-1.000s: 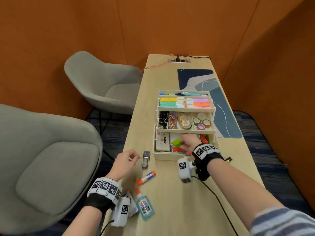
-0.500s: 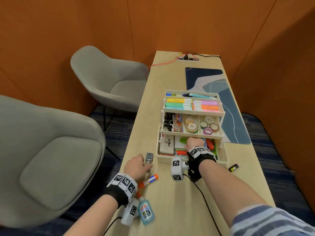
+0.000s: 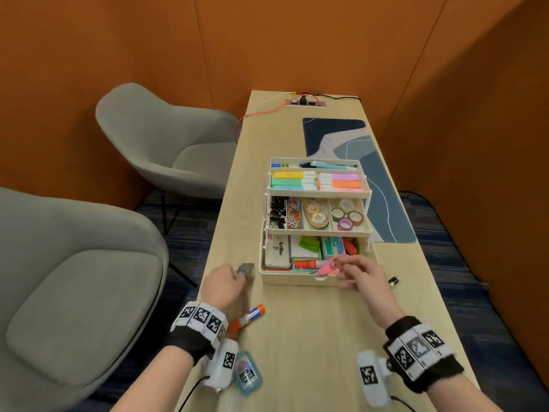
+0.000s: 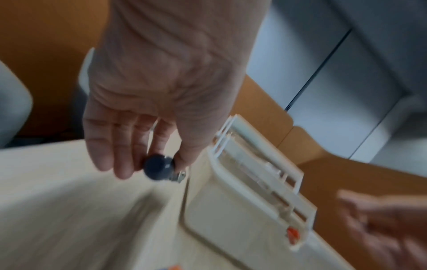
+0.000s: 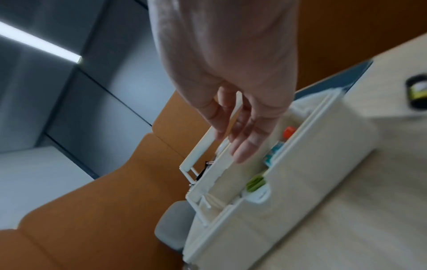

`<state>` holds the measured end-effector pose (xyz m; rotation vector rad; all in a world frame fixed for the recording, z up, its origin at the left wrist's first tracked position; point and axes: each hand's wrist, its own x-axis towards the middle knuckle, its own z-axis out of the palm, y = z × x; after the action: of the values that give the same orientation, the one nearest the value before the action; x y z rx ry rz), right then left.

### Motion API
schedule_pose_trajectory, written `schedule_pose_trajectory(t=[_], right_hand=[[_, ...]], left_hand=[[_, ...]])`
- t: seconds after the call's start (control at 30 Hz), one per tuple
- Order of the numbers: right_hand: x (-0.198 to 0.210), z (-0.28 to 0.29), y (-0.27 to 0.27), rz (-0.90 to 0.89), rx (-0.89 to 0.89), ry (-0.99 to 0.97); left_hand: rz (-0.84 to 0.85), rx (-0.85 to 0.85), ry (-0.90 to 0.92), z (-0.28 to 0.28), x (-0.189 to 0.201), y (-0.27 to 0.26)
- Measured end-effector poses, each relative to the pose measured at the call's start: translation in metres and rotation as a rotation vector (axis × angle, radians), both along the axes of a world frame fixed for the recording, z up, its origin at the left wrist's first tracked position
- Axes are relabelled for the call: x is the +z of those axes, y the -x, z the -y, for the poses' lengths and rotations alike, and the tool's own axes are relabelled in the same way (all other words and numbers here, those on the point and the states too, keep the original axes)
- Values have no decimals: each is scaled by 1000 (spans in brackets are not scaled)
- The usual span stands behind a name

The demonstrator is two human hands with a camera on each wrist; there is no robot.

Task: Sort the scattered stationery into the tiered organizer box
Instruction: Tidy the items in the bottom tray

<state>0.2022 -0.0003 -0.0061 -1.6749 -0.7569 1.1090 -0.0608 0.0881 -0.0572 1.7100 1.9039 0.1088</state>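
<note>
The white tiered organizer box [image 3: 285,279] stands open in the middle of the table, its three tiers full of markers, clips, tapes and boxes. My left hand [image 3: 237,275] pinches a small grey stapler [image 3: 246,268] just left of the box's front corner. The left wrist view shows that stapler [image 4: 161,169] between thumb and fingers, beside the box wall [image 4: 221,210]. My right hand [image 3: 346,270] hovers over the front right of the bottom tier. Its fingers [image 5: 242,151] are straight and hold nothing. Pink scissors [image 3: 328,266] lie in that tier by the fingertips.
On the table near my left wrist lie an orange-capped glue stick [image 3: 252,313] and a blue glue bottle [image 3: 247,373]. A small black and yellow item [image 3: 393,282] sits right of the box. A blue desk mat [image 3: 356,162] lies behind, and two grey chairs [image 3: 166,144] stand left.
My left hand reached forward and took hold of the grey stapler. My right hand drew back out of the bottom tier toward its front right, now with nothing in it.
</note>
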Motion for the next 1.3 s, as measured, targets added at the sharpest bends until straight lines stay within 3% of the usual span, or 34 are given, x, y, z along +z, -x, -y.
schedule_pose_trajectory(t=[0.1, 0.17, 0.27, 0.43, 0.6, 0.7, 0.83, 0.93, 1.0, 1.07, 1.13, 1.23, 1.3], right_hand=[[-10, 29, -13, 43, -31, 18], [-23, 41, -21, 99, -62, 41], [-52, 51, -39, 235, -159, 105], [-78, 40, -79, 503, -283, 293], [-78, 15, -104, 801, 56, 442], [-85, 6, -116, 990, 281, 536], [-92, 8, -116, 1115, 305, 539], [-96, 16, -115, 1120, 255, 511], [-90, 18, -115, 975, 117, 469], [-75, 15, -111, 814, -106, 328], [-49, 6, -100, 787, -204, 118], [-13, -20, -70, 744, 14, -73], [-3, -42, -52, 729, 259, -35]], left_hand=[[153, -65, -277, 6, 23, -3], [198, -299, -442, 6, 29, -15], [42, -697, -553, 1, 31, -47], [-308, -863, -487, -27, 25, -88], [-583, -951, -426, -39, 28, -104], [-661, -952, -321, -41, 25, -107], [-691, -916, -241, -46, 26, -111], [-678, -902, -230, -49, 29, -113], [-676, -905, -260, -51, 28, -113], [-672, -907, -259, -51, 27, -111], [-668, -907, -240, -51, 27, -109], [-643, -910, -254, -50, 26, -104], [-605, -901, -273, -49, 27, -102]])
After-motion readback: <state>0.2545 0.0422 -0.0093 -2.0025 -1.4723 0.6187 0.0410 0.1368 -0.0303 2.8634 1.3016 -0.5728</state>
